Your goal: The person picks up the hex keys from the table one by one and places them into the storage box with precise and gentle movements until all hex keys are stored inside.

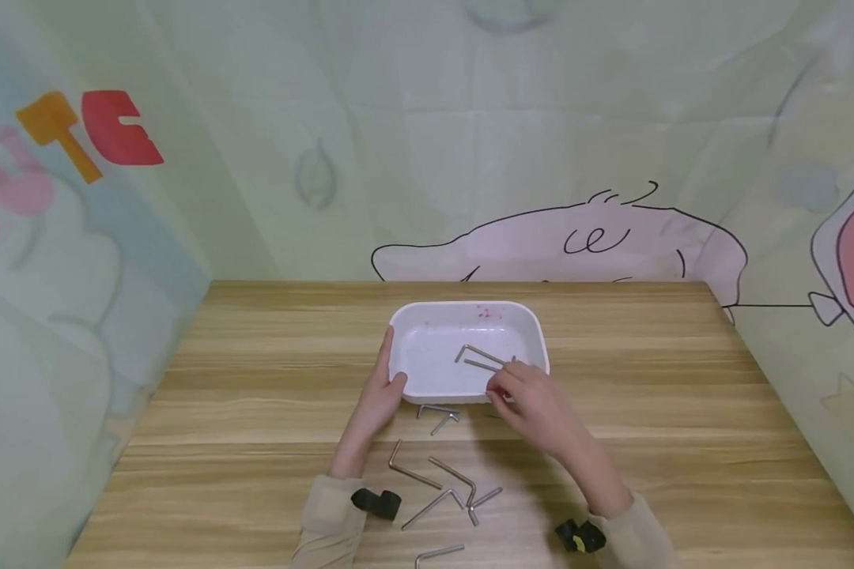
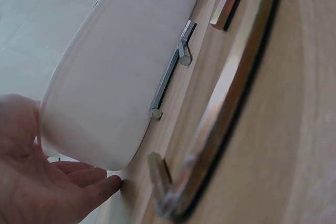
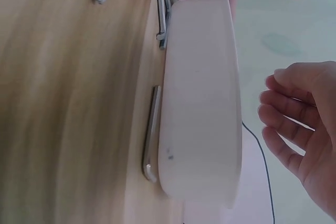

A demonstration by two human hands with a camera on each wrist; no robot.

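Observation:
My left hand [image 1: 382, 393] holds the left end of a white plastic tray [image 1: 434, 394], its thumb at the front corner and its fingers along the end wall. In the left wrist view the fingertips [image 2: 113, 183] reach the tray's lower edge. My right hand [image 1: 537, 403] hovers over the front right rim, fingers loosely bent. The right wrist view shows nothing between those fingers [image 3: 283, 119]. Inside the tray, hex keys [image 1: 482, 353] appear just beyond the right fingertips. Silver hex keys [image 1: 437, 409] lie against the tray's front wall.
Nearer on the wooden table [image 1: 256, 379] lie several more L-shaped hex keys, among them a bronze-coloured hex key [image 1: 414, 474] and a silver hex key [image 1: 437, 551]. Behind the table's far edge hangs a printed cloth backdrop [image 1: 413, 158]. A black strap [image 1: 375, 503] crosses the left cuff.

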